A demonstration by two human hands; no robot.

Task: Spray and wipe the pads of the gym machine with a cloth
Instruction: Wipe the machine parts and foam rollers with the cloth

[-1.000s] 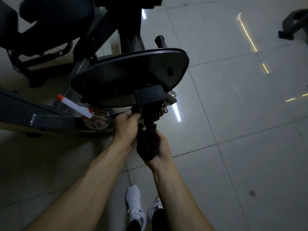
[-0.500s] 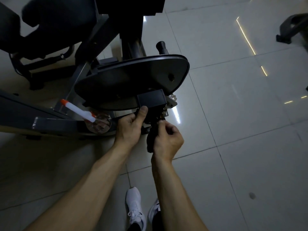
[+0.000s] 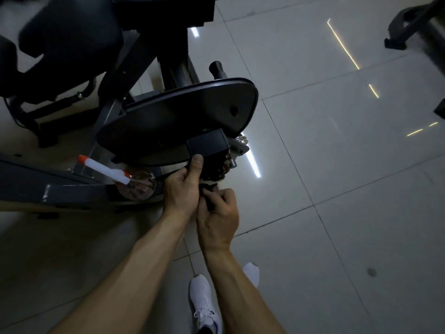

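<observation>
A dark cloth hangs bunched just below the black square bracket under the oval black plate of the gym machine. My left hand holds the cloth's upper part, thumb pressed up against the bracket. My right hand pinches the cloth's lower part from below, fingers curled round it. Most of the cloth is hidden between the two hands. A clear spray bottle with a white and orange nozzle stands on the machine's frame, left of my hands. A black seat pad shows at top left.
The grey machine frame runs along the left at floor level. Pale glossy floor tiles spread to the right. Another machine's dark base sits at top right. My white shoes stand below my arms.
My right hand has turned over from cupping the cloth from beneath to gripping it with the back up, and has closed in on my left hand. The left thumb has risen onto the bracket.
</observation>
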